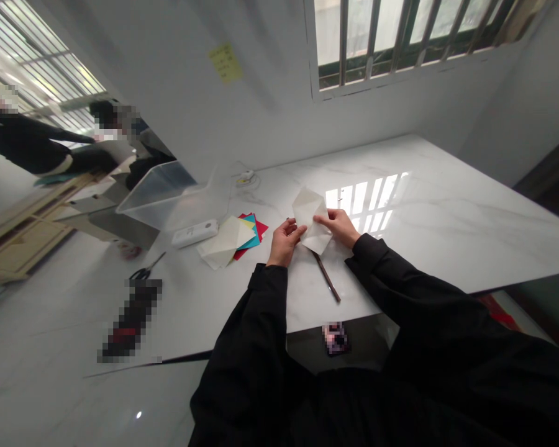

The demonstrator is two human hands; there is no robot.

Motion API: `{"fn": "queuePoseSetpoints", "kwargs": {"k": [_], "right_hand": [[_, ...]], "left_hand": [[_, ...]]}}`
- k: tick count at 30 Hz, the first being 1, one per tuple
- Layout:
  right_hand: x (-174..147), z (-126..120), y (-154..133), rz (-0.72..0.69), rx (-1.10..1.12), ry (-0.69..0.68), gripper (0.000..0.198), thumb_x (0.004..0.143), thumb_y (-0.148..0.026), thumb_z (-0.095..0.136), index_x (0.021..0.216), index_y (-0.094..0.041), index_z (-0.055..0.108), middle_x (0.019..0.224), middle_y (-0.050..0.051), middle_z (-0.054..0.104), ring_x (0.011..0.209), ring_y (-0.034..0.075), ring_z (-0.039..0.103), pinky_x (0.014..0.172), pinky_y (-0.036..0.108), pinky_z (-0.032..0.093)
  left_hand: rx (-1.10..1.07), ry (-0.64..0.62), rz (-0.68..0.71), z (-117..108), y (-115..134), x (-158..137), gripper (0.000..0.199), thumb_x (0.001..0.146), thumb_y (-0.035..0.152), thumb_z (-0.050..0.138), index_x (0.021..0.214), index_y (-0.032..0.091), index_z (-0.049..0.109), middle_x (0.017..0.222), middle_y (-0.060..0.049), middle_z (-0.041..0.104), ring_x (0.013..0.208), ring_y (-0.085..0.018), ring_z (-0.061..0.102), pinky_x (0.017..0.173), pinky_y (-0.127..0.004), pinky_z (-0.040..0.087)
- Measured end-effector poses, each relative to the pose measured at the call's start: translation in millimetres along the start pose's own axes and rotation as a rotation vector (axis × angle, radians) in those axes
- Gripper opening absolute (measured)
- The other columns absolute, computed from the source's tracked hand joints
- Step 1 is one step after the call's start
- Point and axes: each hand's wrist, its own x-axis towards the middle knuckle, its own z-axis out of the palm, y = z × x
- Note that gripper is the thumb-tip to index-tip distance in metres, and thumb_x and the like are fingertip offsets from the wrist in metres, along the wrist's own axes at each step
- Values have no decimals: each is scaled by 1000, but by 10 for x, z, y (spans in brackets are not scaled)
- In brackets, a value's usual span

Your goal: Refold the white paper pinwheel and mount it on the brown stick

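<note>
Between my two hands is a cream-white sheet of paper (310, 208) with visible creases and a pointed upper edge, held above the table. My left hand (284, 241) grips its left edge, thumb on the front face. On the right side, my right hand (339, 226) pinches it with the thumb on top and the fingers partly hidden behind. Just below the paper, a dark slim stick, perhaps a pen (327, 278), lies on the white marbled table (428, 217). To the left rests a fanned stack of coloured paper (228, 242) in cream, yellow, blue and red.
Scissors (146, 269) and a pixelated dark object (133, 323) lie at the left. A white oblong device (195, 233) sits by a clear plastic bin (163, 195). A small white item with a cable (245, 179) is near the wall. Two people are in the left background.
</note>
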Motion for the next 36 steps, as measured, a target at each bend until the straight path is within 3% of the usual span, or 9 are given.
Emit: {"fn": "queuePoseSetpoints", "kwargs": {"k": [5,16,20,25,30,36], "right_hand": [[31,-42,64,13,59,-1,48,70,-55,91,93,-14,82,94,9,83,78,23,73,70,31,57],[77,-114,64,84,200,-31,49,66,-50,94,96,-15,79,93,8,82,80,23,74,75,34,61],[58,-98,28,97,189,-24,49,67,-51,92,97,-15,78,93,8,81,78,22,73,74,33,60],[83,-80,21,107,208,19,49,64,-51,91,93,-14,75,89,8,79,75,20,70,71,32,58],[89,-65,-14,127,228,41,49,63,-50,89,93,-14,73,88,9,79,74,20,70,69,32,58],[95,-81,-25,160,198,0,40,65,-44,85,89,-15,72,83,7,77,71,19,69,66,30,56]], "left_hand": [[39,51,26,-4,-16,14,69,55,48,101,109,16,72,86,-3,76,79,-17,70,75,-29,55],[144,14,74,16,47,-49,61,61,45,98,108,17,73,72,2,67,67,-13,62,66,-26,53],[175,27,91,27,64,-56,65,63,42,97,118,18,71,83,0,69,71,-14,65,66,-27,55],[241,-10,154,34,85,-63,63,80,41,82,139,23,67,97,-3,71,69,-12,65,65,-26,58],[346,-106,209,38,78,-93,60,76,29,83,134,22,73,119,-7,72,67,-9,67,67,-25,58],[385,-123,195,44,61,-128,44,74,39,90,110,15,81,86,-7,79,77,-19,74,75,-30,60]]}}
